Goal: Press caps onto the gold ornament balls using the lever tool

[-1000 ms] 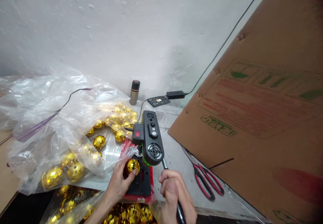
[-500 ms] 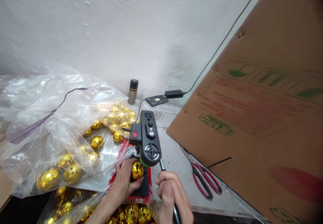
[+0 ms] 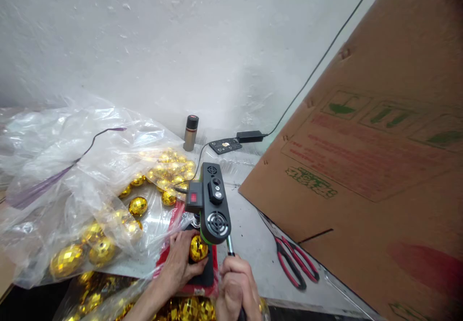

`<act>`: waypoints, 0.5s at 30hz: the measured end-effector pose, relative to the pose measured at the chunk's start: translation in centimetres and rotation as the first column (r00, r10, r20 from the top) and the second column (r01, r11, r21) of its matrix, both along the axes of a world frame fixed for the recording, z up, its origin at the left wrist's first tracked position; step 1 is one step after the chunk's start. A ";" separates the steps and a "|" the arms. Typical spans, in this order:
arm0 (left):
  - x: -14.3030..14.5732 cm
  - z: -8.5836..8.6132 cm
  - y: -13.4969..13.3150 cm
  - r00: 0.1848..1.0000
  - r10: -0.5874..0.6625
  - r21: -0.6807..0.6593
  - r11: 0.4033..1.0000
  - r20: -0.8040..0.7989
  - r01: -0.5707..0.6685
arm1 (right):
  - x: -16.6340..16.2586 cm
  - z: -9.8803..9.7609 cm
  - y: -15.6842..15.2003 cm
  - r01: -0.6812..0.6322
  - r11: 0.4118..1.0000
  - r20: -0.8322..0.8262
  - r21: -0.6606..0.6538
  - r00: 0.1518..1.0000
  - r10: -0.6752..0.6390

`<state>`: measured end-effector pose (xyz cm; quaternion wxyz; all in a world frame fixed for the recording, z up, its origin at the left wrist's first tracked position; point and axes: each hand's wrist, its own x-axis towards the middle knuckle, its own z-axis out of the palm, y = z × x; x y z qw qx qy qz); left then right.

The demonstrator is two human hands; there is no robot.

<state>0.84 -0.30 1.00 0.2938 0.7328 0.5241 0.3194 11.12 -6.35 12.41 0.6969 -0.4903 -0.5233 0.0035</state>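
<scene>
My left hand [image 3: 180,261] grips a small gold mirror ball [image 3: 198,247] and holds it on the black base under the head of a small black bench drill press [image 3: 211,208] with a red switch. My right hand [image 3: 237,287] is closed around the press's metal lever [image 3: 229,246] at the bottom of the view. The press stands on a red mat [image 3: 170,244].
A clear plastic bag [image 3: 83,181] full of gold mirror balls lies to the left, more balls at the bottom edge. Red-handled scissors [image 3: 294,265] lie right of the press. A large cardboard box [image 3: 365,166] fills the right. A small bottle [image 3: 190,132], power adapter [image 3: 250,136] and cable sit by the wall.
My left hand slid the gold ball rightward, further under the drill head. My right hand moved lower and closer on the lever.
</scene>
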 end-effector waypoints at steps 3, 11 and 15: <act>0.0 -0.3 0.0 1.000 -0.011 0.028 1.000 -0.001 0.011 | 0.0 -0.4 0.2 0.008 1.000 0.005 0.007 1.000 -0.008; 0.1 -0.8 0.1 1.000 -0.026 0.069 0.997 -0.014 0.027 | -0.4 -0.2 -0.1 0.039 0.999 -0.023 -0.032 0.999 -0.040; 0.2 -0.9 0.2 1.000 -0.023 0.066 0.998 -0.017 0.024 | -1.0 -0.1 0.2 0.066 0.998 -0.063 -0.019 0.996 -0.067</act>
